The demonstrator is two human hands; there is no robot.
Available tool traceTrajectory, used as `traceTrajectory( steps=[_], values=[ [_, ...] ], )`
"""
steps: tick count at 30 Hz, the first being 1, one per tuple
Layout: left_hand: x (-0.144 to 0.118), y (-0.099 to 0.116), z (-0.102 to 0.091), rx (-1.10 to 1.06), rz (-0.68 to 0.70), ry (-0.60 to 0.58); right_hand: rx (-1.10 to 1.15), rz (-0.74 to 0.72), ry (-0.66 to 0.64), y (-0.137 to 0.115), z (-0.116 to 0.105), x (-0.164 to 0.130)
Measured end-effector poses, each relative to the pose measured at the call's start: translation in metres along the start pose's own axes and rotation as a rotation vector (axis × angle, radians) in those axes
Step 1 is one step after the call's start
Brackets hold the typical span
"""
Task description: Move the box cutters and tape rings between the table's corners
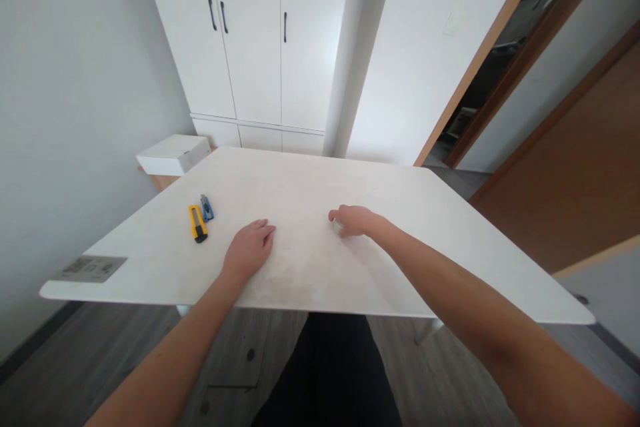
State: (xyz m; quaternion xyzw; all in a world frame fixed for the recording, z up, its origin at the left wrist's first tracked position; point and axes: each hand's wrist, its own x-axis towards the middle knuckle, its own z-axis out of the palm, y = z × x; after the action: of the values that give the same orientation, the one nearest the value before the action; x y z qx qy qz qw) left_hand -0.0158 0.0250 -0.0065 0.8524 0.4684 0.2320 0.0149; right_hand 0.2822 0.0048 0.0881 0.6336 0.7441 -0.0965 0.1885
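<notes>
A: Where are you at?
B: Your right hand (351, 220) has its fingers curled shut around a small pale object (337, 227), too hidden to name, resting on the table (310, 267).
A: Left?
B: Left hand (249, 250) lies flat, fingers spread, holding nothing. Yellow cutter (197, 223) and blue cutter (207, 207) sit untouched nearby. Looks barely started.

Two hands are on one white table (400, 213): a left hand (247, 250) and a right hand (353, 220). Two utility knives lie there, one yellow knife (197, 223) and one blue knife (207, 207). One grey label (90, 267) sits at the table's corner. One white box (173, 153) stands behind. Three black handles (285, 27) show on the cupboard.
</notes>
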Motion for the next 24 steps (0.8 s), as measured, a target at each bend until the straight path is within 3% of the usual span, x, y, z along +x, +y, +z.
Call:
traceTrajectory(
  steps=[16, 24],
  values=[
    [0.0, 0.0001, -0.0009, 0.009, -0.001, -0.005, -0.085, -0.09, 0.0, 0.0009, -0.011, -0.0021],
    [-0.0003, 0.0014, -0.001, -0.016, -0.018, 0.006, -0.047, -0.087, 0.015, 0.005, -0.0033, 0.0003]
  ],
)
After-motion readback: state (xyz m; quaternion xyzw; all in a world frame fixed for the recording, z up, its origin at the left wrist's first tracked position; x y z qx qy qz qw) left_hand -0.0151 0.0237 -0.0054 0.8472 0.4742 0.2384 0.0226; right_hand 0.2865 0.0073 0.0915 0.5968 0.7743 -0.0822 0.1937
